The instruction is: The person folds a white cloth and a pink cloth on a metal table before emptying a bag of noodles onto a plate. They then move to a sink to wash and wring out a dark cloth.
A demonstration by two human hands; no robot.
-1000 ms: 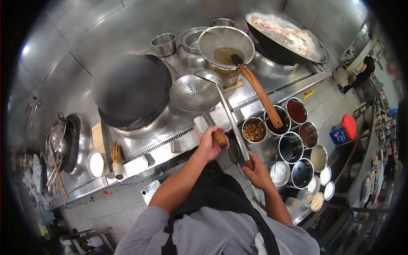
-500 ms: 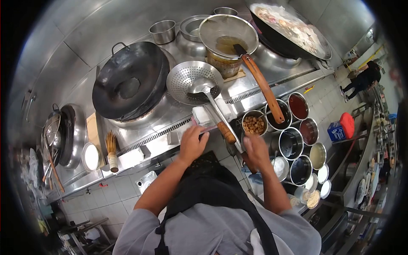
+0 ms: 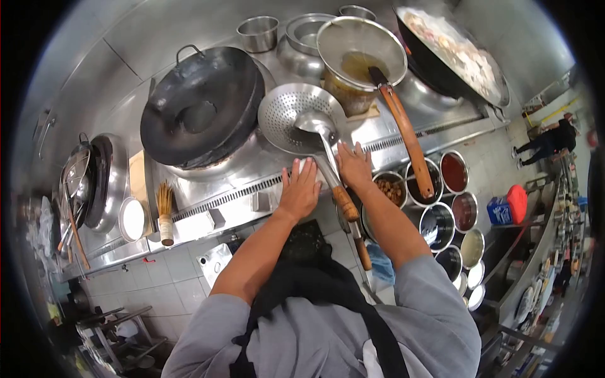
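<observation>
In the head view, the perforated strainer (image 3: pixel 277 110) is on the metal counter (image 3: pixel 363 134), in front of the person, and the ladle (image 3: pixel 310 122) has its bowl inside it. The two wooden handles point towards the person, between the forearms. The left hand (image 3: pixel 300 193) is flat and wide, palm down, on the near side of the strainer, and holds nothing. The right hand (image 3: pixel 355 167) is also open, fingers extended, just beside the ladle's shaft; I cannot tell if it touches it. Left of the strainer is the black wok (image 3: pixel 232 82); to its right and farther away is the mesh sieve (image 3: pixel 343 39).
</observation>
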